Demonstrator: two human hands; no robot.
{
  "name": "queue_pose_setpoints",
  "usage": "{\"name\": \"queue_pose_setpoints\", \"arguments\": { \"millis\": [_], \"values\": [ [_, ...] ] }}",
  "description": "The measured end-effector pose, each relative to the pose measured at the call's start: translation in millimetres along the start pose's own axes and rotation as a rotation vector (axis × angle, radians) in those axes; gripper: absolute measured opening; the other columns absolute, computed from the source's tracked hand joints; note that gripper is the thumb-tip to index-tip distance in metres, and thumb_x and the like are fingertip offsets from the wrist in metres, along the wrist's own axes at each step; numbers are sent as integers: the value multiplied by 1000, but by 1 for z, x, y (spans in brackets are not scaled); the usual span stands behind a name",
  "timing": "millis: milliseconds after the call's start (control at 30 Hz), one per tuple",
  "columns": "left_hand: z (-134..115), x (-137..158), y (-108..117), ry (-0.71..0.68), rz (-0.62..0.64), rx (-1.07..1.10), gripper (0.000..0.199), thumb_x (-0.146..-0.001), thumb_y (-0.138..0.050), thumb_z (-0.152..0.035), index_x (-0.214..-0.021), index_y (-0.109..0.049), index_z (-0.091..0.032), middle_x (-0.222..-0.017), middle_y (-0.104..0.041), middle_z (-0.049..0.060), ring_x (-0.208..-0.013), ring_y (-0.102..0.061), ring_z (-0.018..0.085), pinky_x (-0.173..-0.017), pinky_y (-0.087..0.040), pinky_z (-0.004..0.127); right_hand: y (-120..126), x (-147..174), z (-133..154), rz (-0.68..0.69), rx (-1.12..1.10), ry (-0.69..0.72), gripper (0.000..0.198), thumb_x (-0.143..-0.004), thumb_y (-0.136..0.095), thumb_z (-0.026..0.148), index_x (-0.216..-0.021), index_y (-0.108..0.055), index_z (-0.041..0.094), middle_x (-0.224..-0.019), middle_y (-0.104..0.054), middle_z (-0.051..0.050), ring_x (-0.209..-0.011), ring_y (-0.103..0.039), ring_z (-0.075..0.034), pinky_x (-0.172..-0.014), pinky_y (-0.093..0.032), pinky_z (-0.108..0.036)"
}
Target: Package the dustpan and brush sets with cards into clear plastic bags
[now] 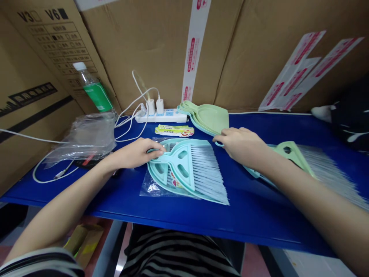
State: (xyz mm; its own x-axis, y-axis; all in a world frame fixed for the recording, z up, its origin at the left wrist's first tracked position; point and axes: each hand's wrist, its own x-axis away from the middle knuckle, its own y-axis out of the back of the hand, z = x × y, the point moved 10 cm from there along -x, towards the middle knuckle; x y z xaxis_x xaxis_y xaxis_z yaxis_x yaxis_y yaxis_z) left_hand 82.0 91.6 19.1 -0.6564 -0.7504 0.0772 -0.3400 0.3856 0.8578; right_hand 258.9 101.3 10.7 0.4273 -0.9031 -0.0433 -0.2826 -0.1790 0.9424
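My left hand (pixel 148 151) is closed round the handle end of a light blue hand brush (pixel 184 167), whose pale bristles point right. Beneath it lie another light blue fan-shaped piece (pixel 158 175) and a clear plastic bag (pixel 150 188). My right hand (pixel 239 144) is closed on a light blue handle (pixel 219 144) with a ring at its end. This handle seems to belong to a brush at the right, largely hidden by my forearm. A green hand brush (pixel 291 150) lies there too, grey bristles to the right.
Nested green and blue dustpans (pixel 213 117) lie at the back of the blue table (pixel 239 215). A printed card (pixel 174 130) sits before a power strip (pixel 161 116) with white cables. Clear bags (pixel 89 134) and a bottle (pixel 96 92) stand left. Cardboard (pixel 161 46) walls the back.
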Motion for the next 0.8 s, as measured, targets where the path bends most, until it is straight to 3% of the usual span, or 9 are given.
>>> {"name": "queue_pose_setpoints", "arguments": {
  "millis": [200, 300, 467, 633, 800],
  "values": [
    [-6, -3, -7, -34, -22, 13, 30, -91, -44, -28, -103, -71, -19, -109, -73, 2, -95, -68, 16, -83, -48, 24, -2, -3, -7, 73, -27, -14, 32, -84, -48, 9, -102, -73, 15, -94, -69, -14, -87, -64, -24, -68, -39, -31],
    [-7, -3, -10, -56, -16, 20, 31, -92, -43, -27, -105, -70, -20, -107, -74, 2, -95, -68, 17, -81, -48, 24, 8, -11, -4, 0, -50, 30, 33, -88, -45, 13, -104, -73, 16, -93, -70, -13, -81, -64, -23, -66, -40, -31],
    [-7, -3, -11, -66, -7, 16, 31, -93, -43, -27, -107, -70, -20, -107, -74, 2, -95, -68, 17, -82, -48, 26, 29, -39, 20, -190, -18, 211, 35, -86, -42, 6, -97, -74, 16, -82, -68, -11, -80, -61, -21, -66, -40, -32],
    [-8, -3, -10, -74, -13, 18, 30, -93, -43, -26, -107, -70, -21, -114, -72, 2, -99, -67, 17, -88, -48, 27, 29, -66, 42, -207, 13, 323, 29, -87, -47, 7, -90, -75, 15, -82, -68, -11, -86, -59, -22, -70, -38, -33],
    [-8, -3, -10, -79, -15, 7, 30, -93, -44, -25, -108, -70, -22, -116, -71, 1, -101, -67, 17, -90, -48, 27, 25, -70, 49, -191, 40, 386, 24, -89, -52, 11, -78, -73, 13, -82, -69, -12, -89, -58, -23, -72, -35, -33]
  ]
}}
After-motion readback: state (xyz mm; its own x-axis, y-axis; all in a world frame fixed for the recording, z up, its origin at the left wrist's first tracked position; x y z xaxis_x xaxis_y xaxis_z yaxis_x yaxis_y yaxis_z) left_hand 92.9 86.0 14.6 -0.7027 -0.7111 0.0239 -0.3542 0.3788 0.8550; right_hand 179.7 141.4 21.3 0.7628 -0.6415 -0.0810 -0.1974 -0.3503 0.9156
